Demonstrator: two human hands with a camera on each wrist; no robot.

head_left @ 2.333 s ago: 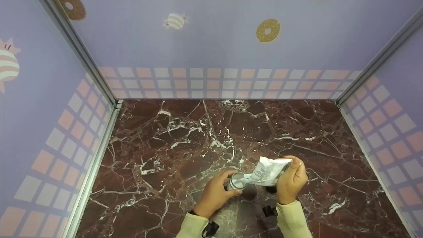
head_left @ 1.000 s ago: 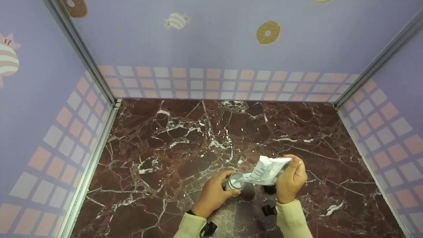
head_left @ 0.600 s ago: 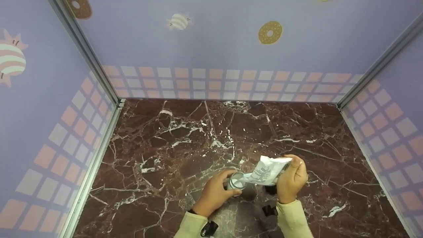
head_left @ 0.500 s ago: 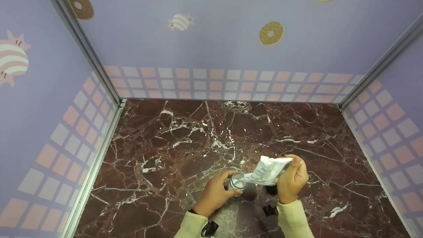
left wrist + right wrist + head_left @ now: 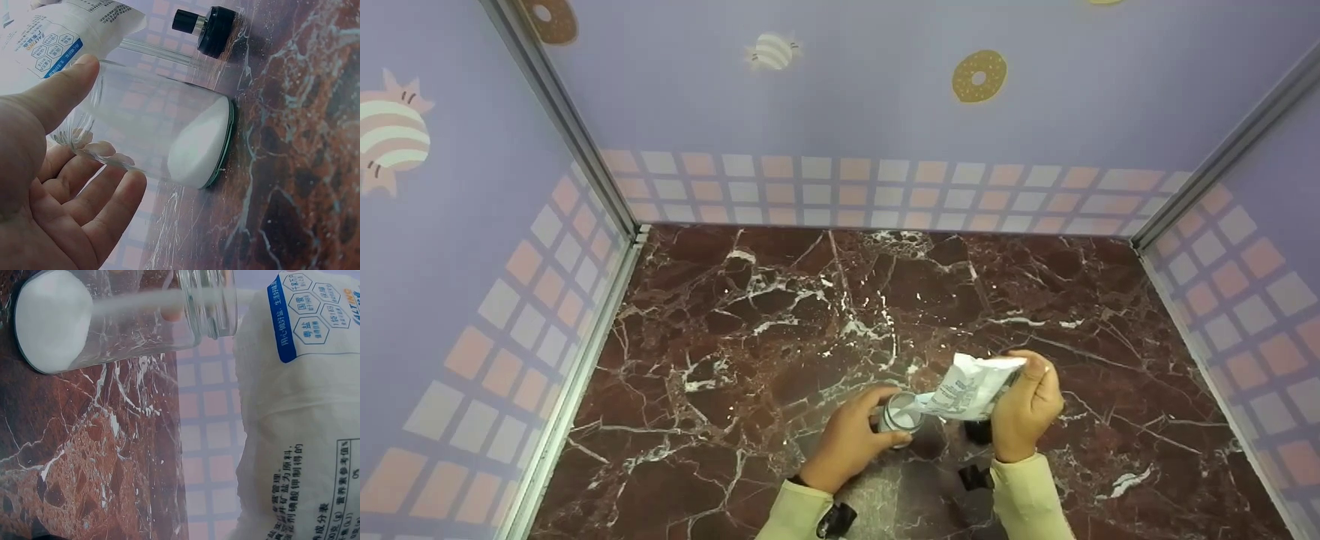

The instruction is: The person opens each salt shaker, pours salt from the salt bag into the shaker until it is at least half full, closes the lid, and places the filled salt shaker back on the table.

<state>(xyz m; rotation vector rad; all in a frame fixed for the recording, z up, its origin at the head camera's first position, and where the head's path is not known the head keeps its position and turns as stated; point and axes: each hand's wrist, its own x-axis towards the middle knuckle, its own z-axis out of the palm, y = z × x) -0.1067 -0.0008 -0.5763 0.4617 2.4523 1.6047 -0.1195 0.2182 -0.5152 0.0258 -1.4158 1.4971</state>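
My left hand (image 5: 851,435) grips a clear glass jar (image 5: 901,415) near its mouth, thumb on one side and fingers on the other. The jar's base sits on the marble surface. White salt (image 5: 53,320) lies heaped in the bottom, and in the right wrist view a pale stream runs through the jar. Tilted over the mouth is a white bag of salt (image 5: 967,386) with blue print, held by my right hand (image 5: 1027,409) at its raised right end. The right wrist view shows the bag (image 5: 298,399) up close, its opening right at the jar's rim.
A black lid (image 5: 219,31) with a knob stands on the surface beyond the jar. White grains (image 5: 889,315) are scattered over the dark red marble tabletop (image 5: 675,465). Purple panels with checked borders (image 5: 855,191) close off the back and both sides.
My hands, the jar and the bag stay in nearly the same places. The head view shifts slightly.
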